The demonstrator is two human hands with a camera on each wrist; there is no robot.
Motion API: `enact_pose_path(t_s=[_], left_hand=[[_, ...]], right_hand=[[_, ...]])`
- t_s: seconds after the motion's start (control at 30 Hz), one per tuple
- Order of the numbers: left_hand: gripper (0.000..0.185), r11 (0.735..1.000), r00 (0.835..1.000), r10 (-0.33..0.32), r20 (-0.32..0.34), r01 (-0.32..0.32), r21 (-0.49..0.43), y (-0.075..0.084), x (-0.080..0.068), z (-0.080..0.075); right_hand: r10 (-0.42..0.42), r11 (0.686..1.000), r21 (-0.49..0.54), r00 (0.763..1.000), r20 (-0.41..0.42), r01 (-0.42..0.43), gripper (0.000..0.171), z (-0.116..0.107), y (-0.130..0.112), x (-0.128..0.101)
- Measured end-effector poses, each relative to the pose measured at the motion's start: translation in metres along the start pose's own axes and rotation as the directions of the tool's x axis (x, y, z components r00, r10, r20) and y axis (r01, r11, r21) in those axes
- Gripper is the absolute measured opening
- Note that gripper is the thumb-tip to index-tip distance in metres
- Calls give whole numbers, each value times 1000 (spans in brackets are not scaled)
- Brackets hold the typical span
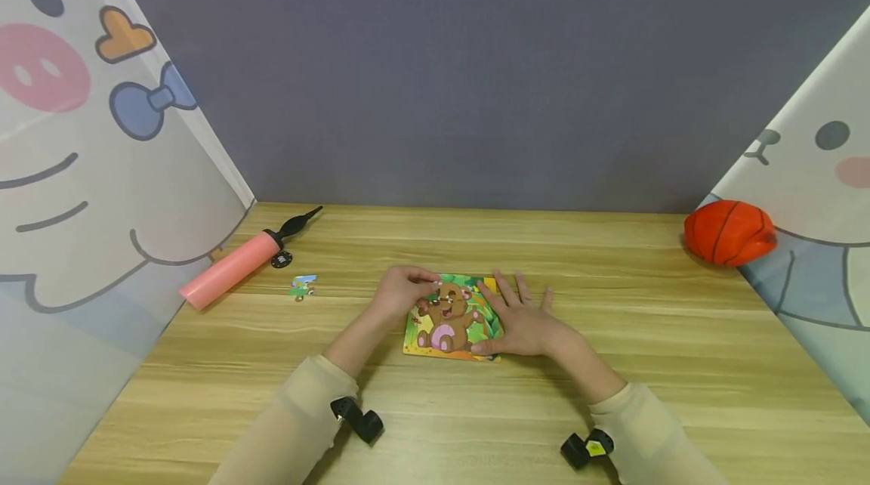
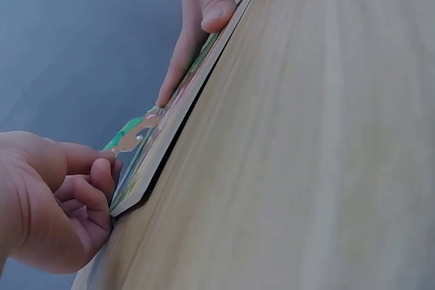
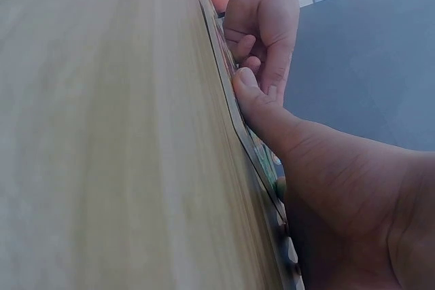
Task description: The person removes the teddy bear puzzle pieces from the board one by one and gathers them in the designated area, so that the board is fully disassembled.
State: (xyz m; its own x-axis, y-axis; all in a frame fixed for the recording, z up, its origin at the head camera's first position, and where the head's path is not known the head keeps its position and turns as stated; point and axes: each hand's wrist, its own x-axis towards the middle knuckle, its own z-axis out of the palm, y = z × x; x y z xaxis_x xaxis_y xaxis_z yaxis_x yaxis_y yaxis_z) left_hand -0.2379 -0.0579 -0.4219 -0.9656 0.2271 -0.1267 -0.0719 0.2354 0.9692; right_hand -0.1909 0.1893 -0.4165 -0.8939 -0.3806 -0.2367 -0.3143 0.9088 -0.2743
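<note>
Your puzzle (image 1: 451, 316) lies flat on the desk (image 1: 612, 364), at its middle, just ahead of you; it shows a brown bear on green. Your left hand (image 1: 402, 291) sits at the puzzle's upper left corner, fingers curled and pressed against the board's edge and top; whether they pinch a piece, I cannot tell. Your right hand (image 1: 523, 319) lies flat on the puzzle's right side, fingers straight and spread, thumb along the near edge. A loose piece (image 1: 302, 286) lies well to the left, near a pink pump (image 1: 234, 264); an orange ball (image 1: 729, 233) rests at the far right.
</note>
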Motion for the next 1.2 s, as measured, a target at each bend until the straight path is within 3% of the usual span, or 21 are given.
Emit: enact_pose_path(t_s=[0.43,0.8,1.2], left_hand=[[16,998,999,-49,16,49,-46,-3,0,-13],[19,998,999,-48,21,48,-31,-3,-2,-24],[21,999,999,-44,20,44,-15,-8,-7,-44]], right_hand=[[-4,1000,-4,1000,2,4,116,1,1,1],[18,999,42,1000,6,-18,133,1,1,1],[38,998,41,999,-5,-38,134,2,0,1]])
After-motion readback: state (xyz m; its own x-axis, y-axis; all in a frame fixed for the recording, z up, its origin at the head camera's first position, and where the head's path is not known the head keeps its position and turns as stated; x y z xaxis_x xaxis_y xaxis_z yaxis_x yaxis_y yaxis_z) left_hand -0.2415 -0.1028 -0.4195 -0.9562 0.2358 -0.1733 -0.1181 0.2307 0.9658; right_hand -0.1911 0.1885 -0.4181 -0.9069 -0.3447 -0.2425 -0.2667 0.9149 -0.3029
